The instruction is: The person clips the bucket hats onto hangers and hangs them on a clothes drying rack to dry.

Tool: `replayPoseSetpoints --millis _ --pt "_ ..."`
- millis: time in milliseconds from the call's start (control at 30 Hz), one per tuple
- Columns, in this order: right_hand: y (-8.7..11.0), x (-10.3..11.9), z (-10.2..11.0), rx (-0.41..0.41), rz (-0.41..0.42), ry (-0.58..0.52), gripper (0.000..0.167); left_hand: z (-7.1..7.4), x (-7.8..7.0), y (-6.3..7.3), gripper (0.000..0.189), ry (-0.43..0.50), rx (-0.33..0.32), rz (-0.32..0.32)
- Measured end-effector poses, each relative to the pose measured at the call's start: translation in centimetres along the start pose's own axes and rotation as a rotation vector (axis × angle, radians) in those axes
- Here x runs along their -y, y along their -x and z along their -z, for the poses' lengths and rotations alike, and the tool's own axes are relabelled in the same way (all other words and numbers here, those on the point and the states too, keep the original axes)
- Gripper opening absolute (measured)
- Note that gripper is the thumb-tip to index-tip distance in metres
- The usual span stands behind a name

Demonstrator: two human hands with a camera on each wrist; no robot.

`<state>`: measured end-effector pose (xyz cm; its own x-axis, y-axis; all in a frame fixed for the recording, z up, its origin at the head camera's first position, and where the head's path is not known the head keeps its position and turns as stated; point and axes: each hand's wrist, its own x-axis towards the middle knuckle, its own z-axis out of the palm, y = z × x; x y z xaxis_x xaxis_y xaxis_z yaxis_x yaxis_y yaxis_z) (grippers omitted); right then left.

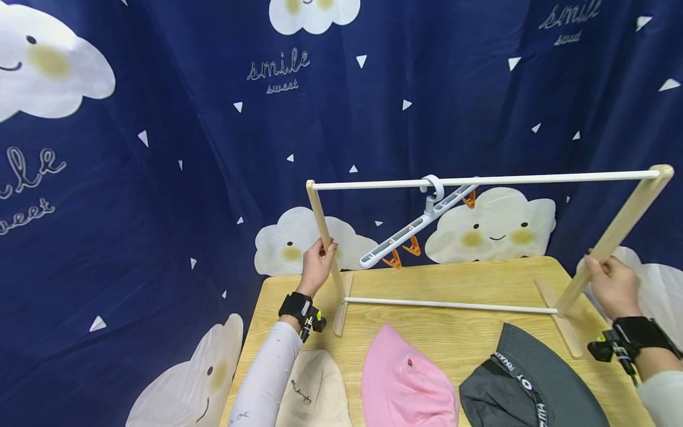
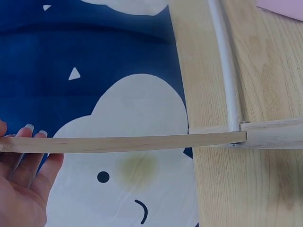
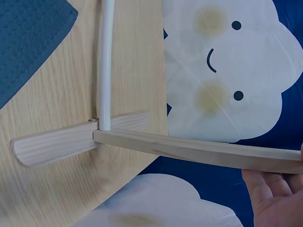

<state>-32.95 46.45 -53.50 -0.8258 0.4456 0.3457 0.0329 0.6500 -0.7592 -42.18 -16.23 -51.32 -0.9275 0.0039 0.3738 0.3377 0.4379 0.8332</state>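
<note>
Pale wood-grain worktop (image 1: pixel 464 338) carries, nearest, a cream hat (image 1: pixel 316 388), pink hat (image 1: pixel 408 379) and dark hat (image 1: pixel 539 379). Behind them the left hand (image 1: pixel 317 267) and right hand (image 1: pixel 616 284) each grip an upright (image 1: pixel 621 231) of the standing rack (image 1: pixel 448 305); an uneven tilt could slide the hanger (image 1: pixel 421 222) along the top rail (image 1: pixel 560 178). Wrist views show closely how the lower rail (image 3: pixel 107 71) joins; only the head view includes the hanger.

The blue curtain (image 1: pixel 320 133) bears "smile" above "sweet" in repeated script, cut off at far left. The band (image 1: pixel 519 377) on the dark hat (image 1: pixel 560 362) partly reads "RNAD" and "OT"; the cream hat's (image 1: pixel 322 397) script (image 1: pixel 300 391) is illegible.
</note>
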Motion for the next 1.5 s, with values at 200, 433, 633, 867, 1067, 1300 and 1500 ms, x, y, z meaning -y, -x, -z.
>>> replayPoseSetpoints --millis 200,433,633,867,1067,1300,1500 --pt "-0.3 0.3 -0.9 0.018 -0.009 -0.016 0.045 0.6 0.4 0.1 0.023 -0.005 -0.016 0.008" --pt "-0.7 0.7 -1.8 0.027 -0.031 0.023 0.047 1.4 0.7 0.2 0.026 -0.002 -0.025 0.004" --pt "-0.8 1.3 -2.5 0.06 -0.041 -0.006 0.05 1.9 0.9 0.5 0.023 0.005 -0.035 0.016" --pt "-1.1 1.2 -3.2 0.057 -0.012 0.0 0.047 2.4 1.6 1.1 0.023 0.017 -0.042 0.021" --pt "-1.7 1.7 -4.3 0.047 0.007 0.016 0.046 3.0 1.7 1.0 0.023 0.02 -0.054 0.027" --pt "-2.7 2.5 -5.2 0.039 0.005 0.042 0.042 3.7 1.8 0.6 0.023 0.025 -0.075 0.026" --pt "-2.5 2.8 -5.6 0.053 0.008 0.064 0.034 4.0 2.0 0.9 0.024 0.02 -0.082 0.065"
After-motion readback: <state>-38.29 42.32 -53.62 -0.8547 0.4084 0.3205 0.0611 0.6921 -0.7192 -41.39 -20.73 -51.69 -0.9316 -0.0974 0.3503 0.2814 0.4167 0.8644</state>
